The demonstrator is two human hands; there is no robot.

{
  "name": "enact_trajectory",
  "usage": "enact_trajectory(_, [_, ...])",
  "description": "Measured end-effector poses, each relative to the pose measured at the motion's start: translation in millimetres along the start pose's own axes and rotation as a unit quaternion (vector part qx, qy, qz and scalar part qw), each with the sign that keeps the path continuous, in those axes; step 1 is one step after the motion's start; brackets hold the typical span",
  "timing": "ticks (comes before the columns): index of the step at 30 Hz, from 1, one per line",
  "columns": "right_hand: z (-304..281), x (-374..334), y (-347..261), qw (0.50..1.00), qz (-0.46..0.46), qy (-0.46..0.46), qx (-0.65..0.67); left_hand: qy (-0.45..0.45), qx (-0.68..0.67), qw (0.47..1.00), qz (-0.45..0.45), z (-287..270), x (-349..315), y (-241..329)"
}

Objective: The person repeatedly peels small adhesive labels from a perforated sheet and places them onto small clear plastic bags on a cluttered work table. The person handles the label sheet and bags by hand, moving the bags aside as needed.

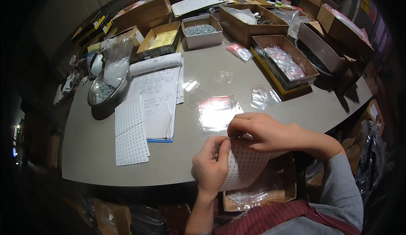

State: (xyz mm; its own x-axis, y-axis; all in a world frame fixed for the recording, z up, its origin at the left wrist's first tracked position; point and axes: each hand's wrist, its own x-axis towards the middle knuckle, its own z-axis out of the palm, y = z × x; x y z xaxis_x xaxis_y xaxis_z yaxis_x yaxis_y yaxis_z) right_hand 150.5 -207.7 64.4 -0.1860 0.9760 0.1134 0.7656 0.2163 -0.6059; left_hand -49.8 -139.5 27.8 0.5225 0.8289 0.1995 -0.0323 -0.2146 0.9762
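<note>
A white sheet of small printed labels [244, 167] hangs curved at the table's front edge. My left hand [211, 161] pinches it at the upper left corner, thumb in front. My right hand [272, 131] bends over the same upper edge with its fingers curled closed on the sheet; its fingertips are partly hidden, so a single loose label there cannot be made out. Just beyond my hands lies a shiny stack of clear zip bags [218, 113] with red strips. Smaller clear bags [259, 97] lie to the right of it.
An open notepad [156, 95] and more label sheets [130, 137] lie at left, beside a metal bowl [95, 99] of small parts. Boxes line the back, including a white box [207, 42] of metal pieces and a box [296, 80] of filled bags. Below my hands is an open carton [292, 184].
</note>
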Motion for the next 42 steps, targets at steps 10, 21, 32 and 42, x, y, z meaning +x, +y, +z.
enact_trajectory(10, [20.6, -8.3, -11.9, 0.933, -0.158, 0.154, -0.284, 0.008, 0.05, 0.999, 0.0, 0.5, -1.0, -3.4])
enact_trajectory(21, [-39.6, 46.7, 37.6, 0.994, 0.108, 0.021, -0.003, 0.003, 0.048, 0.999, -0.008, -0.4, 2.2, -4.5])
enact_trajectory(32, [-63.9, 48.7, 69.0, 0.947, 0.232, -0.035, -0.22, -0.003, 0.055, 0.998, -0.009, -1.3, 0.1, -5.8])
enact_trajectory(42, [-18.4, 60.7, 63.3, 0.988, 0.047, 0.066, -0.131, -0.002, 0.022, 1.0, -0.016, 2.2, 1.4, -2.9])
